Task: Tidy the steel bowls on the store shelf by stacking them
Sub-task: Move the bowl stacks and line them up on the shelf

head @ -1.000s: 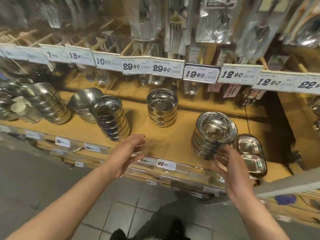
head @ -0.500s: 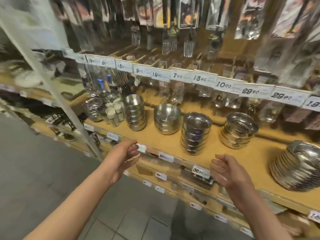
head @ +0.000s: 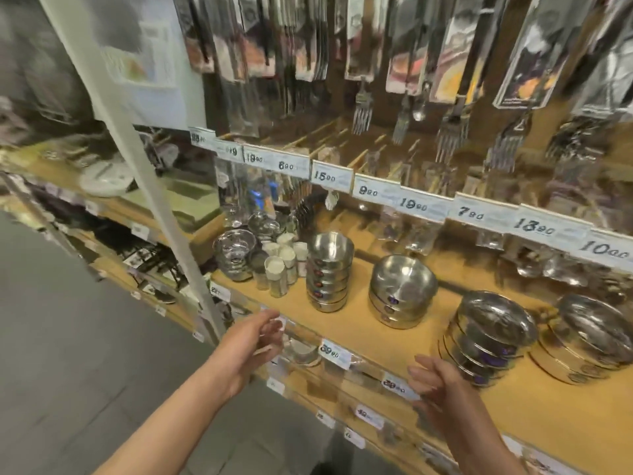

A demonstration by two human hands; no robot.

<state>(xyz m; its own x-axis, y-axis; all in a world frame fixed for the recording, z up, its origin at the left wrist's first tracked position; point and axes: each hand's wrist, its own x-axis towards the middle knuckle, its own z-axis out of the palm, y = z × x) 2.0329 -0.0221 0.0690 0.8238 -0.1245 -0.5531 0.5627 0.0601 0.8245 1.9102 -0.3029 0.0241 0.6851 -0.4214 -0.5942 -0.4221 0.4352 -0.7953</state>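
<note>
Both hands, left hand [head: 255, 341] and right hand [head: 436, 383], hover released, holding nothing, before the shelf [head: 342, 323]; a careless reach could topple the leaning bowl stack [head: 486, 337].

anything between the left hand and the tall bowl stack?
Head view: only the shelf front edge and bare shelf board separate left hand from tall bowl stack.

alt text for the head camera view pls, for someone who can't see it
Two empty hands, left hand and right hand, reach toward a wooden store shelf holding four stacks of steel bowls. Price tags and packaged forks hang above.
</note>
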